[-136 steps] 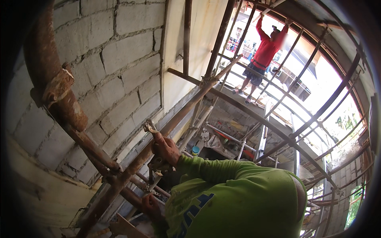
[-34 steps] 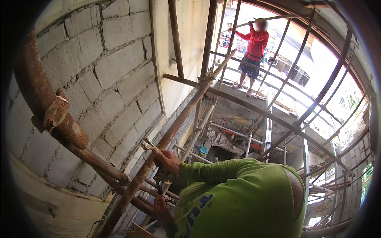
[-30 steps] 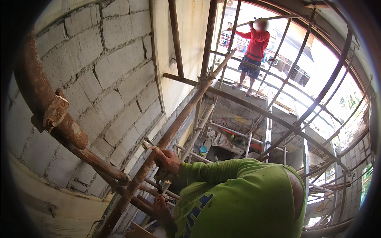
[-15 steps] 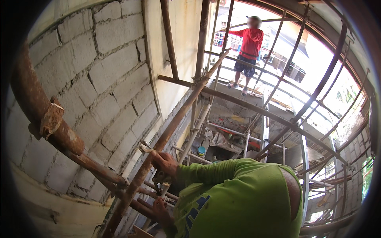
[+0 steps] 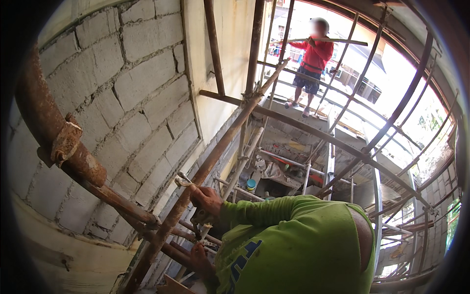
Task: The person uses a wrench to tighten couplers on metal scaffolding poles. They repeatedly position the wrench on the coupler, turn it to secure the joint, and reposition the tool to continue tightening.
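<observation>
My right hand (image 5: 207, 201) is closed against the brown diagonal scaffold pipe (image 5: 215, 158), its thumb up beside a pale curved metal piece (image 5: 182, 181). What the fingers grip is partly hidden. Just below it, a dark, rusty clamp-like fitting (image 5: 199, 216) sits by the pipe joint. Lower down, my left hand (image 5: 199, 258) has its fingers bent together near the bottom of that fitting; whatever they hold is too small to tell. A green sleeve (image 5: 264, 209) covers my right forearm.
Rusty pipes (image 5: 78, 161) stand at the left before a grey block wall (image 5: 142, 93). A horizontal pipe (image 5: 313, 130) crosses ahead. Far below lies a blue bucket (image 5: 251, 184) among clutter. A person in red (image 5: 316, 54) stands on the far ledge with a long bar (image 5: 342, 41).
The view has shifted slightly. My hands stay at the same joint. The person in red has turned and brought a bent arm up to the long bar, which now lies lower, across shoulder height.
</observation>
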The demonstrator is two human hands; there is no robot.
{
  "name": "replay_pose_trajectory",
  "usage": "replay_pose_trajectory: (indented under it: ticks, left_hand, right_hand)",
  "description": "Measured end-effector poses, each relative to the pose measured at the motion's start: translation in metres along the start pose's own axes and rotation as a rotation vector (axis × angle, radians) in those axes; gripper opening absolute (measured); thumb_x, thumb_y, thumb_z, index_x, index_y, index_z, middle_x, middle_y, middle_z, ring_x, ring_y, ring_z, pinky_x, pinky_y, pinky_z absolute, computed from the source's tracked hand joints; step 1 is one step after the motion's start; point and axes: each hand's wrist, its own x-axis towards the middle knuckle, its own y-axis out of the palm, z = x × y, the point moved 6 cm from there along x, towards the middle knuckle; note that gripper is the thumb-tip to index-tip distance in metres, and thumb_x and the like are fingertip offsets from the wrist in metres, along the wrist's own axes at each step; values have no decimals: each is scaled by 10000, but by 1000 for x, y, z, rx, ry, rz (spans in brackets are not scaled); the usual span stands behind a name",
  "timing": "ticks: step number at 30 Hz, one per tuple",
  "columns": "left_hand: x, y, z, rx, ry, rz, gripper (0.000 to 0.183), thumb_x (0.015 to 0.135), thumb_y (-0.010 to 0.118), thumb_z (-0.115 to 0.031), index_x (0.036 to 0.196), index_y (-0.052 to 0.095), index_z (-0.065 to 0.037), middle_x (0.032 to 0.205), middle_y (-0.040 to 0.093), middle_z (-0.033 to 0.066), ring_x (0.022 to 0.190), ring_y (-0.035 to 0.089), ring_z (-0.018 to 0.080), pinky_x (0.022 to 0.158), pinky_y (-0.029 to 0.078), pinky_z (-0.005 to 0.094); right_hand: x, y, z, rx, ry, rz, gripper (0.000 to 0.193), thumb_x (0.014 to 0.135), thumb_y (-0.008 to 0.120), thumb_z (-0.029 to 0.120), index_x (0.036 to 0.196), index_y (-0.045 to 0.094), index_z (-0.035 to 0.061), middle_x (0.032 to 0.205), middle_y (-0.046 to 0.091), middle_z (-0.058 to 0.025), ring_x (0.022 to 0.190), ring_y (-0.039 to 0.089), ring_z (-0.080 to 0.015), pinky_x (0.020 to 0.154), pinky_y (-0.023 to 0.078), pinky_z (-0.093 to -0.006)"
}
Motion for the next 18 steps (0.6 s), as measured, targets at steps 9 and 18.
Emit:
replay_pose_trajectory:
  ticks: [9,18]
  left_hand:
    - [1,-1,4,-19,46,24,195,963,533,-152,1016,629,10,908,644,74,730,591,136,690,478,255]
    - [-1,0,34,-128,-144,35,195,953,546,-157,974,644,10,865,643,59,679,590,134,644,476,264]
  right_hand:
    - [-3,-3,3,1,14,-21,712,929,389,672,802,613,8,700,585,-47,646,535,-129,591,440,-317]
    - [0,-4,-9,38,1,-11,689,930,396,665,794,595,19,683,555,-25,632,500,-117,573,423,-311]
